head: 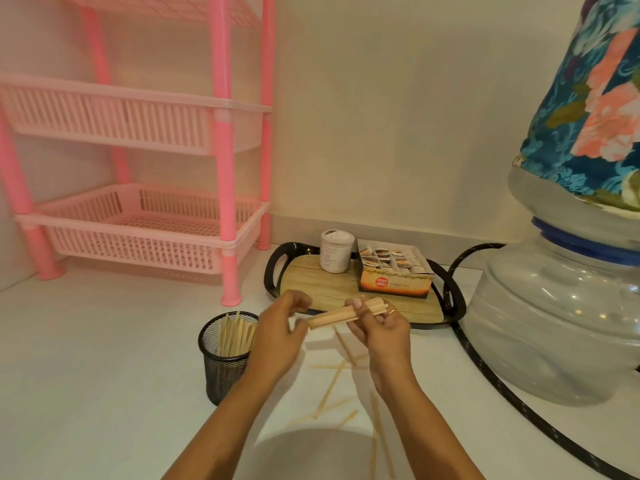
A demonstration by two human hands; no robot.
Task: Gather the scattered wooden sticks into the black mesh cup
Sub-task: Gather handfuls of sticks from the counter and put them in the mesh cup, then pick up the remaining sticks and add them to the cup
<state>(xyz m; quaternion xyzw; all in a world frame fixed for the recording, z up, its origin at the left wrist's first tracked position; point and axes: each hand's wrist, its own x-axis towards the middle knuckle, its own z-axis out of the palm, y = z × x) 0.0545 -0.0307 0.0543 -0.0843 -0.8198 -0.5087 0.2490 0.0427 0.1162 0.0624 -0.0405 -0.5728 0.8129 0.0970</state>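
Note:
A black mesh cup [225, 358] stands on the white surface with several wooden sticks upright inside it. My right hand [379, 332] grips a bundle of wooden sticks [341, 315], held roughly level above the surface. My left hand [282, 332] is just right of the cup, its fingertips at the bundle's left end. More loose sticks [332, 386] lie scattered on the surface below and between my forearms, some running toward the bottom edge of the view.
A wood-patterned tray with black handles [277, 268] sits behind my hands, carrying a white jar [336, 251] and an open box of sachets [393, 268]. A pink plastic rack [138, 233] stands at the left. A large water bottle [561, 306] and a black hose [491, 382] are at the right.

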